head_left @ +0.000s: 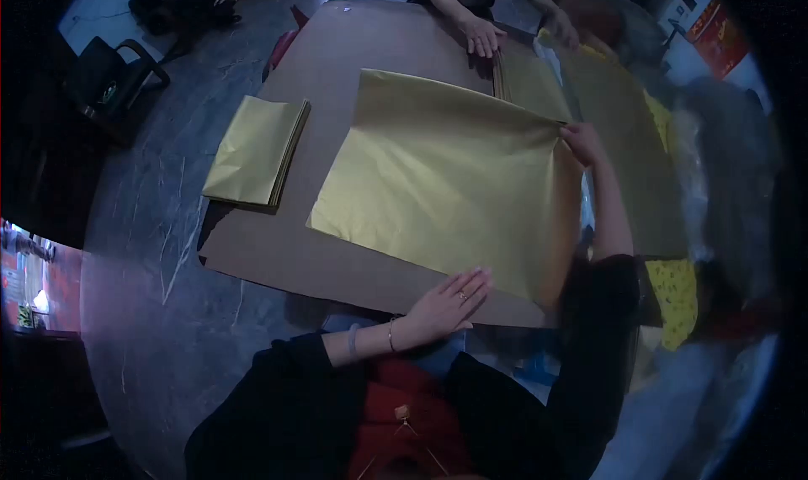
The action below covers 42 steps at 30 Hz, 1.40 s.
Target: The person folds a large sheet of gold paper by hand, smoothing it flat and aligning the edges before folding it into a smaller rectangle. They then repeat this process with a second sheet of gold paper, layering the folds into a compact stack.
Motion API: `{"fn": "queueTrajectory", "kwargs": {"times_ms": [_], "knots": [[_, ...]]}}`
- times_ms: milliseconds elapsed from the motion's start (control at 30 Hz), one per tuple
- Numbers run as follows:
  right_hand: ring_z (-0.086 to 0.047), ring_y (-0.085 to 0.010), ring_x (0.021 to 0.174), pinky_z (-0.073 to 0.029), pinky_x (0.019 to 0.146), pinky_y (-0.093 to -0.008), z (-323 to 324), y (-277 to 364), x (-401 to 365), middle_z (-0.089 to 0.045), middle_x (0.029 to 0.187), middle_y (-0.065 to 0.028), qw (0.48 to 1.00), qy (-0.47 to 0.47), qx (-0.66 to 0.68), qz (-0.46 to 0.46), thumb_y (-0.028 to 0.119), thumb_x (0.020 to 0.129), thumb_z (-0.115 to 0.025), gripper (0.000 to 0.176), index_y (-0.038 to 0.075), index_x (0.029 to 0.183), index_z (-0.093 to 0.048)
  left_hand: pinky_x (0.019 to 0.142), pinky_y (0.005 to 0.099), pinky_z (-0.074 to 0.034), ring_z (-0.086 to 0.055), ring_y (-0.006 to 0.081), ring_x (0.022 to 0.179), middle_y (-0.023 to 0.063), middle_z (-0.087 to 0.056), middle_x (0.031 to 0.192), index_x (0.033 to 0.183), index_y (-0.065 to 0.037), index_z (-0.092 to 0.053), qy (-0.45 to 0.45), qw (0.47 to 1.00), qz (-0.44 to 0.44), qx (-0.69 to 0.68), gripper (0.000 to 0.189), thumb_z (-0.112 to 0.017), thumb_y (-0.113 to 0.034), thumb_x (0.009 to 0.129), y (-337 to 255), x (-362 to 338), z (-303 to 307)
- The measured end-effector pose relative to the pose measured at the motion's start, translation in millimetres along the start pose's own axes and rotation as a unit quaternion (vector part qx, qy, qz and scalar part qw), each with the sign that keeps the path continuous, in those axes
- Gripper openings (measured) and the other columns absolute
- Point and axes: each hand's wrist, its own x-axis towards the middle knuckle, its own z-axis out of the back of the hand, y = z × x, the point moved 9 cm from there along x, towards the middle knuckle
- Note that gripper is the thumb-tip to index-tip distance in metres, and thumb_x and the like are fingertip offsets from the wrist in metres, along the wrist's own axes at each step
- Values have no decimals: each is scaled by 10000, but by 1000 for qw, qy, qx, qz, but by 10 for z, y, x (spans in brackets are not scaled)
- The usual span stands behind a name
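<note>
A large sheet of gold paper [438, 177] lies across the brown board on the table before me, with its right side lifted and curved. My right hand [583, 143] pinches the sheet's far right corner. At the near edge, my left hand [450, 306] rests flat with fingers stretched out, its fingertips by the paper's lower edge. It wears a ring, and two bracelets circle the wrist. To the left lies a neat stack of folded gold paper [252, 156].
Brown board [337, 38] covers the table. Across it, another person's hand [482, 36] rests by a folded gold stack [530, 80]. More gold sheets [623, 135] lie at right, above yellow patterned cloth [673, 299]. A dark chair [118, 80] stands on the floor at left.
</note>
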Motion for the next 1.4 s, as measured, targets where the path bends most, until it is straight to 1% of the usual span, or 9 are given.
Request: {"fn": "queueTrajectory", "kwargs": {"times_ms": [233, 467, 700, 833, 967, 1067, 1167, 1300, 1400], "knots": [[-581, -134, 683, -457, 609, -317, 53, -821, -672, -626, 759, -19, 923, 78, 339, -166, 287, 855, -623, 212, 79, 827, -650, 1124, 407, -191, -203, 278, 1395, 136, -206, 1507, 1447, -19, -183, -50, 997, 32, 48, 806, -594, -319, 823, -62, 142, 15], [-578, -164, 607, -478, 541, -306, -176, -1369, -1510, -595, 728, -49, 897, 137, 174, -383, 397, 865, -569, 320, 84, 815, -615, 1111, 416, -217, -235, 269, 1384, 137, -250, 1488, 1440, -54, -238, -86, 994, 37, -48, 793, -637, -262, 787, 6, 133, 100], [-538, -150, 570, -441, 496, -299, -909, -1373, -2397, -596, 723, -57, 856, 214, 319, -346, 284, 865, -550, 250, 44, 886, -615, 1074, 451, -310, -502, 240, 1219, 53, -623, 1145, 1075, -113, -629, -164, 968, 82, -169, 301, -617, -78, 776, 296, -701, 444], [-593, -149, 628, -480, 513, -293, -1196, -574, -3284, -620, 741, -71, 829, 293, 336, -337, 264, 903, -537, 293, -13, 963, -612, 1078, 461, -304, -531, 239, 1193, 22, -635, 1141, 1088, -152, -626, -113, 950, 148, -250, 343, -597, -2, 781, 560, -1337, 780], [-573, -111, 504, -467, 445, -224, -1520, -7, -4052, -597, 598, -61, 681, 261, 448, -517, 276, 939, -527, 294, 2, 907, -630, 1106, 505, -216, -429, 246, 1291, 14, -542, 1307, 1255, -202, -551, -34, 952, 176, -248, 520, -664, -79, 762, 878, -1717, 854], [-668, -203, 838, -561, 736, -308, -2119, -137, -4462, -660, 978, -113, 607, 399, 520, -450, 223, 922, -537, 333, -31, 1137, -554, 1127, 509, -156, -306, 241, 1367, 22, -430, 1416, 1371, -207, -432, 21, 956, 179, -230, 693, -729, -211, 745, 1060, -1887, 844], [-498, -83, 353, -417, 322, -195, -2071, 17, -4476, -594, 565, -23, 591, 311, 564, -486, 275, 946, -519, 276, 12, 917, -596, 1133, 487, -159, -265, 227, 1385, 26, -376, 1451, 1411, -187, -360, 110, 961, 170, -187, 824, -755, -224, 688, 1062, -2006, 807], [-489, -76, 352, -414, 334, -189, -1882, 340, -4455, -587, 553, -16, 586, 331, 559, -484, 273, 948, -510, 304, 18, 822, -617, 1122, 436, -211, -295, 219, 1371, 27, -371, 1452, 1391, -183, -387, 132, 981, 144, 1, 743, -696, -137, 717, 1041, -1992, 809], [-528, -86, 406, -454, 406, -205, -1936, 267, -4481, -607, 596, -21, 584, 361, 567, -455, 278, 948, -509, 305, 22, 835, -630, 1122, 441, -217, -315, 222, 1361, 11, -359, 1459, 1387, -198, -397, 71, 983, 159, -50, 693, -639, -69, 751, 1147, -1962, 751]]}}
